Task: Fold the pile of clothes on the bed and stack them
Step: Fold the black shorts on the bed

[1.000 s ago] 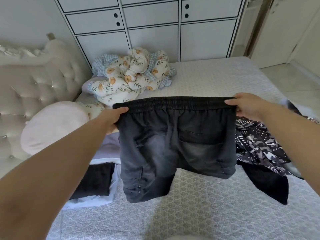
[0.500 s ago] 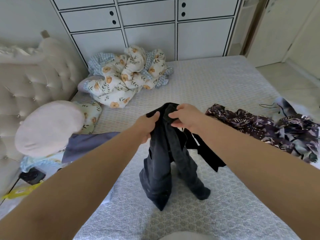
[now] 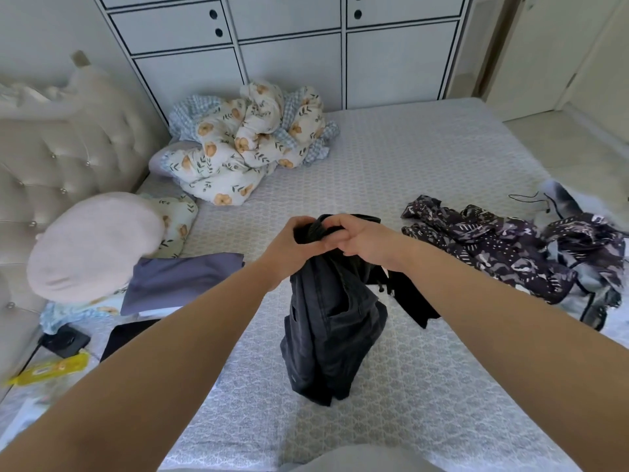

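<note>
My left hand (image 3: 289, 245) and right hand (image 3: 362, 238) meet above the middle of the bed (image 3: 391, 172), knuckles touching, fingers (image 3: 335, 241) of both curled and pinching the gathered waistband of the dark shorts (image 3: 332, 332). The shorts hang doubled lengthwise from my grip, legs drooping straight down, the lower hem touching the quilted cover or just above it; I cannot tell which. To my right, near the bed's edge, lies the unfolded pile (image 3: 510, 247), a rumpled heap of dark patterned cloth with pale garments under it and a black piece trailing toward the shorts. To my left sits a folded grey-purple garment (image 3: 177, 281), flat on top of a white one, with a black folded item (image 3: 126, 335) partly hidden behind my forearm. A round pink pillow (image 3: 92, 247) leans against the tufted headboard (image 3: 61, 158). A floral quilt (image 3: 245, 148) is bunched at the far corner of the bed, below white cabinets (image 3: 289, 52). A yellow packet (image 3: 51, 369) and a small black object (image 3: 66, 340) lie at the bed's left edge.
</note>
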